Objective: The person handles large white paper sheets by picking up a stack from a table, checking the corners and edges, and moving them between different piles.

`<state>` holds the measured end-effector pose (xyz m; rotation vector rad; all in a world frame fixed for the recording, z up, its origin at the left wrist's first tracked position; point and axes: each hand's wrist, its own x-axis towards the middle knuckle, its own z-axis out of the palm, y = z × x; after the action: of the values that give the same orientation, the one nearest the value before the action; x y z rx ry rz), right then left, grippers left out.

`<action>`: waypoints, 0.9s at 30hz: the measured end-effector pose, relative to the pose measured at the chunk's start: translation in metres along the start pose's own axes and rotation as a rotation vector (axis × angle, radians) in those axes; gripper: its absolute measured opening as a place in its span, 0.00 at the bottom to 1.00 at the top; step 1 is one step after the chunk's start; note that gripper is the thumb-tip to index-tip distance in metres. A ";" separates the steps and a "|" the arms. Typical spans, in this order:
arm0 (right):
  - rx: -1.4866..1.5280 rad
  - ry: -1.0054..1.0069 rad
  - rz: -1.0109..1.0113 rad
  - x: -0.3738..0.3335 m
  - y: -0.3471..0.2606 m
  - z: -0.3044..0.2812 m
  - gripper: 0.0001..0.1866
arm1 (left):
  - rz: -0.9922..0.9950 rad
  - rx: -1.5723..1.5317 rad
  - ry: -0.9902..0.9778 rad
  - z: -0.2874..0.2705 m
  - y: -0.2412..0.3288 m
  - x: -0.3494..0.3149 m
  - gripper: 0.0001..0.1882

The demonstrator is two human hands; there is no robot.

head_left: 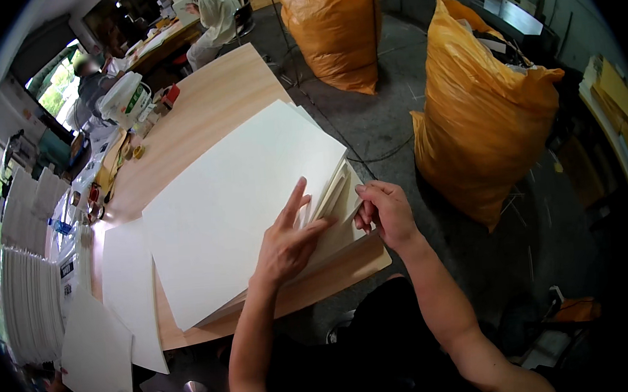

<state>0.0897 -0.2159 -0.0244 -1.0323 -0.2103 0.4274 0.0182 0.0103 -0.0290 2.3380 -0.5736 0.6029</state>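
A stack of large white paper sheets lies at an angle on the wooden table in front of me. At its right corner several sheet edges are raised and fanned apart. My left hand rests against these raised edges with its fingers spread, one finger pointing up over the top sheet and others by the gaps. Just right of it, my right hand has thumb and fingers pinched on the corner of a lower sheet. How many sheets that pinch takes in cannot be made out.
The table carries loose white sheets at left and a white bucket farther back. Tall stacks of white sheets stand at far left. Two full orange sacks stand on the floor at right. People sit working in the background.
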 end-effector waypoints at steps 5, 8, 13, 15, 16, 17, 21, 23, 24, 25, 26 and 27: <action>0.117 -0.016 0.019 0.000 -0.001 0.004 0.20 | -0.025 0.003 -0.063 -0.007 0.019 0.009 0.26; -0.066 0.052 -0.074 -0.004 -0.004 0.005 0.19 | -0.054 -0.040 -0.056 -0.006 0.016 0.008 0.29; -1.109 0.350 -0.716 -0.046 0.012 -0.002 0.10 | -0.079 -0.073 -0.011 -0.004 0.008 0.007 0.27; -1.298 0.054 -0.777 -0.039 0.018 0.003 0.10 | -0.062 -0.052 -0.025 -0.001 0.009 0.007 0.29; -1.378 -0.102 -0.804 -0.037 0.021 0.007 0.14 | -0.008 0.020 -0.066 -0.002 0.011 0.007 0.29; -1.419 -0.168 -0.772 -0.037 0.024 0.003 0.17 | 0.045 0.093 -0.106 -0.002 0.012 0.007 0.29; -1.327 -0.411 -0.421 -0.038 0.027 0.004 0.24 | 0.178 0.386 -0.282 -0.006 0.025 -0.002 0.37; -1.273 -0.475 -0.313 -0.034 0.021 0.000 0.25 | 0.118 0.531 -0.324 -0.010 0.035 -0.008 0.40; -1.253 -0.439 -0.256 -0.034 0.021 0.001 0.26 | 0.057 0.651 -0.258 -0.010 0.033 -0.022 0.39; -1.236 -0.405 -0.202 -0.034 0.020 0.002 0.26 | -0.006 0.772 -0.187 -0.009 0.028 -0.042 0.37; -1.215 -0.377 -0.143 -0.034 0.020 0.004 0.27 | -0.078 0.892 -0.119 -0.009 0.025 -0.065 0.36; -1.258 -0.371 -0.103 -0.034 0.019 0.005 0.31 | -0.159 0.956 -0.078 -0.019 0.020 -0.092 0.34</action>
<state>0.0529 -0.2186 -0.0375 -2.1508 -0.9373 0.3734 -0.0706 0.0314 -0.0573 3.2627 -0.1074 0.8323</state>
